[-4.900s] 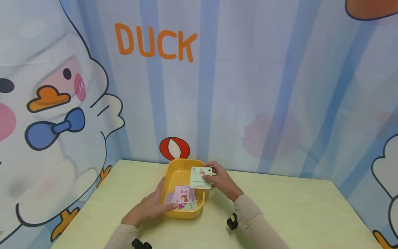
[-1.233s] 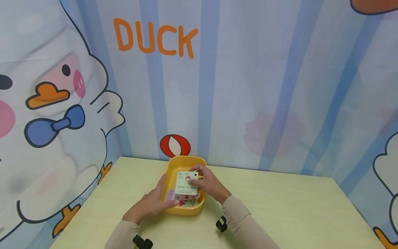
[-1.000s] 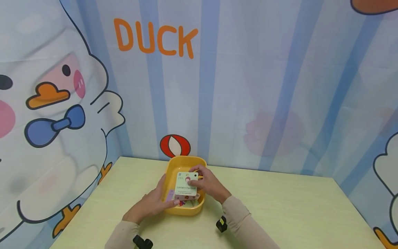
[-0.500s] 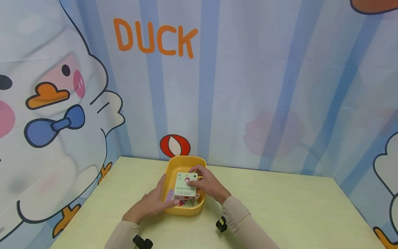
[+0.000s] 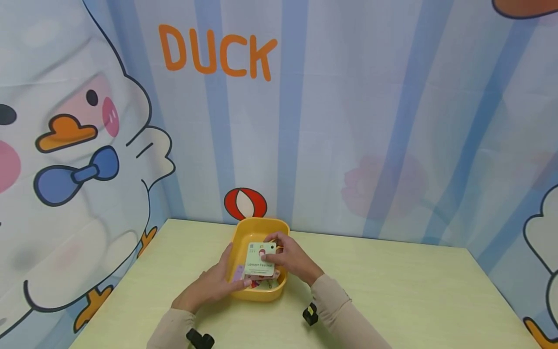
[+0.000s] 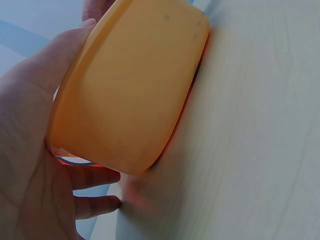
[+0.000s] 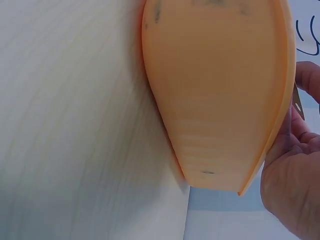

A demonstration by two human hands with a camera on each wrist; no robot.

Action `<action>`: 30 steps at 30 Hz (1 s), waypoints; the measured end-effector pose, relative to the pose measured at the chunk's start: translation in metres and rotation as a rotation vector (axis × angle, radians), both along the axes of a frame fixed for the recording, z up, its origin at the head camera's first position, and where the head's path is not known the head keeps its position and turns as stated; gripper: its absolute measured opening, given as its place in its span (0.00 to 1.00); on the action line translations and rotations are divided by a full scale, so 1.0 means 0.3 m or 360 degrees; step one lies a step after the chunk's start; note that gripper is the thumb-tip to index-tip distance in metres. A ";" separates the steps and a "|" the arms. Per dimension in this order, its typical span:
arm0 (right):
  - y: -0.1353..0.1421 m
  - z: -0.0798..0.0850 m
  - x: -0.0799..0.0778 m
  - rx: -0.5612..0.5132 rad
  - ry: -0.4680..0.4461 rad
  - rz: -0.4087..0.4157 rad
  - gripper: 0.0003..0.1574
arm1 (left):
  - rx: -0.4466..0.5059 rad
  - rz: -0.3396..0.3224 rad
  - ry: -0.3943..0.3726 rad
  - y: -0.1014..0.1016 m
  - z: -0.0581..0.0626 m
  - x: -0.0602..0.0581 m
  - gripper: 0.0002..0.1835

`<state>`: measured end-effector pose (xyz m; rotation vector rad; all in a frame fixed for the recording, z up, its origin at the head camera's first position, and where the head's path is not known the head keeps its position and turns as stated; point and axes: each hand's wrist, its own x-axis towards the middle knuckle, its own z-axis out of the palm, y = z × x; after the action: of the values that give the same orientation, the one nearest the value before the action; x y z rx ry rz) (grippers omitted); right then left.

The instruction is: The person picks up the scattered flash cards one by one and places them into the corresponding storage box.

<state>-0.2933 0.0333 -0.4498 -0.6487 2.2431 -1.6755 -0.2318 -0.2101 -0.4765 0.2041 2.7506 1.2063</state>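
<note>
In the head view, my right hand [image 5: 291,255] pinches a pale green card [image 5: 259,260] printed "Lantern Festival" over a yellow plastic basin [image 5: 248,227]. A punched hole and a yellow loop sit at the card's top right corner. Beneath it, a pink card [image 5: 261,277] and other cards lie in the near end, partly hidden. The card's edge [image 7: 298,104] shows beyond the basin's rim in the right wrist view. My left hand [image 5: 212,287] rests at the basin's left front corner, thumb over the rim. Its fingers [image 6: 97,205] extend straight past the wall in the left wrist view.
The basin stands on a pale yellow table [image 5: 375,286], near its back edge. Behind it hangs a blue striped curtain [image 5: 331,121] with duck pictures and the word DUCK. Black wrist cameras [image 5: 310,314] sit at both beige sleeves.
Since the oldest frame, my right hand has carried the green card left and slightly down, from the basin's right rim to over the pink card. My left hand has stayed at the basin.
</note>
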 end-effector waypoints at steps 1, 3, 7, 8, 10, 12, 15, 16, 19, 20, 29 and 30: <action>0.001 0.001 0.002 -0.0002 0.0000 0.0006 0.25 | 0.0003 -0.0001 -0.0003 0.000 0.000 0.000 0.65; 0.001 0.001 0.003 0.0000 0.0005 0.0011 0.25 | 0.0008 -0.0001 -0.0006 -0.001 0.000 0.001 0.65; -0.001 0.000 -0.001 0.0020 0.0025 0.0007 0.25 | 0.0022 -0.0006 -0.0004 -0.001 0.000 0.002 0.64; -0.001 -0.001 -0.002 0.0023 0.0028 0.0005 0.24 | 0.0026 -0.0007 -0.0003 -0.001 0.001 0.002 0.65; -0.002 -0.001 -0.003 0.0025 0.0032 0.0005 0.24 | 0.0028 -0.0011 -0.0002 -0.001 0.000 0.001 0.65; -0.002 -0.002 -0.004 0.0022 0.0031 0.0010 0.24 | 0.0021 -0.0009 -0.0002 -0.002 -0.003 -0.002 0.65; -0.002 -0.002 -0.006 0.0017 0.0033 0.0019 0.23 | 0.0011 0.0000 -0.0003 -0.003 -0.008 -0.007 0.66; -0.001 -0.002 -0.006 0.0017 0.0035 0.0019 0.23 | 0.0010 0.0006 -0.0006 -0.003 -0.009 -0.008 0.66; 0.000 -0.003 -0.006 0.0024 0.0035 0.0016 0.23 | -0.0004 0.0011 0.0002 -0.004 -0.015 -0.011 0.66; 0.001 -0.003 -0.006 0.0026 0.0035 0.0014 0.23 | -0.0011 0.0012 0.0005 -0.004 -0.016 -0.011 0.66; 0.003 -0.009 -0.004 0.0039 0.0017 0.0007 0.24 | -0.0010 -0.0011 0.0022 -0.004 -0.015 -0.008 0.66; 0.003 -0.009 -0.004 0.0043 0.0017 0.0005 0.24 | -0.0010 -0.0011 0.0019 -0.004 -0.014 -0.008 0.66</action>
<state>-0.2946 0.0343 -0.4527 -0.6562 2.2668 -1.6411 -0.2342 -0.2111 -0.4806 0.2205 2.7615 1.1982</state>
